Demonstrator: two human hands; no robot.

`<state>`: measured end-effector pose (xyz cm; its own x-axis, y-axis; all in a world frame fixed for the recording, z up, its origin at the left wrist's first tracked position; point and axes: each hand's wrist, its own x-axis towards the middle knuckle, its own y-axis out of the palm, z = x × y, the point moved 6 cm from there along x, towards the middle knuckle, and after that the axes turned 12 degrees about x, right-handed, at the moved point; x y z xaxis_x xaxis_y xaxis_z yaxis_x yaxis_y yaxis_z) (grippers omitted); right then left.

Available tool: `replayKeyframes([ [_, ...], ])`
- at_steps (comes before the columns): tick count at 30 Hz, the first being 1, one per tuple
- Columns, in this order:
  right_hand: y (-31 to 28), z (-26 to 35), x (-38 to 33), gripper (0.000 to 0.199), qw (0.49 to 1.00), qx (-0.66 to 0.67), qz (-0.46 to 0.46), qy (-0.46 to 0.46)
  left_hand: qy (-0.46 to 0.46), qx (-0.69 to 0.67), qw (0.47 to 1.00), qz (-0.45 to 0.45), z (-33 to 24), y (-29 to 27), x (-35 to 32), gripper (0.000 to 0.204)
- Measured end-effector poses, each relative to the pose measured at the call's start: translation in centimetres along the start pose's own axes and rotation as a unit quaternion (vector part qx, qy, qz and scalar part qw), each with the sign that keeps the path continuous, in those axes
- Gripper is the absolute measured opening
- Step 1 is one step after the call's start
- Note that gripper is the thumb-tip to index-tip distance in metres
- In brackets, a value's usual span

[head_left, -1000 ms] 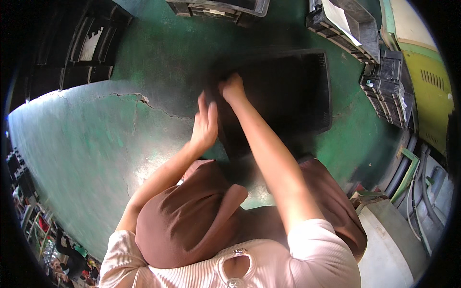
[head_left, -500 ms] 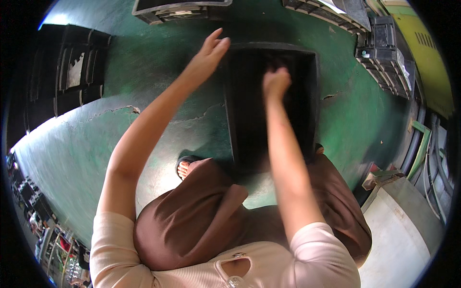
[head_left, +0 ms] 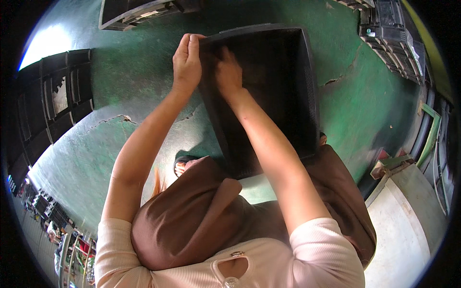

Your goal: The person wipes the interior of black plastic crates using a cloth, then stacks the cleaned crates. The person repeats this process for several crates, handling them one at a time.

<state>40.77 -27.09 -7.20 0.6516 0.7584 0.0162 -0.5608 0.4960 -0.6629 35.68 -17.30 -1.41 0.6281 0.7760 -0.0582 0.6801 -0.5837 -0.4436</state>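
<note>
A deep black plastic crate sits in front of me between my knees, its open side facing up and slightly turned. My left hand grips its rim at the far left corner, thumb and fingers closed over the edge. Inside the crate, close to the left wall near that same corner, is my right hand. Its fingertips are blurred and lost in the dark, so whether they hold anything does not show. The crate's floor is too dark to make out.
More black crates stand on the green floor: a stack on the left, one at the far edge, and a stack on the right. A pale panel and pipes line the right side.
My left hand has come onto the crate's far left corner and closed on the rim. The right hand has swung left inside the crate, which now sits slightly turned.
</note>
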Motion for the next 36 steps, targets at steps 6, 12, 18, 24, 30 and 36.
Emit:
replayKeyframes([
  [6,-2.2,0.6,-6.3,0.035,0.989,0.001,0.15,0.008,0.006,-0.057,0.998,-0.027,0.7,-0.5,0.0,0.036],
  [12,-2.7,-1.6,-1.7,0.023,0.995,0.047,0.029,0.084,-0.1,-0.215,0.971,0.029,0.9,0.5,-0.6,0.043],
  [18,-0.9,1.4,1.9,0.018,0.957,0.082,0.05,0.275,-0.071,-0.135,0.988,-0.007,0.8,0.5,-0.3,0.044],
  [24,-5.0,7.4,1.5,0.016,0.979,0.179,-0.038,0.087,-0.14,-0.209,0.968,0.007,2.5,0.2,-0.7,0.044],
  [30,-1.1,1.1,2.1,0.014,0.968,0.043,0.038,0.245,-0.087,-0.168,0.982,0.004,1.4,0.9,-0.5,0.044],
  [36,-4.0,5.5,1.9,0.014,0.99,0.091,-0.025,0.101,-0.088,-0.155,0.984,0.008,2.2,0.5,-0.8,0.04],
])
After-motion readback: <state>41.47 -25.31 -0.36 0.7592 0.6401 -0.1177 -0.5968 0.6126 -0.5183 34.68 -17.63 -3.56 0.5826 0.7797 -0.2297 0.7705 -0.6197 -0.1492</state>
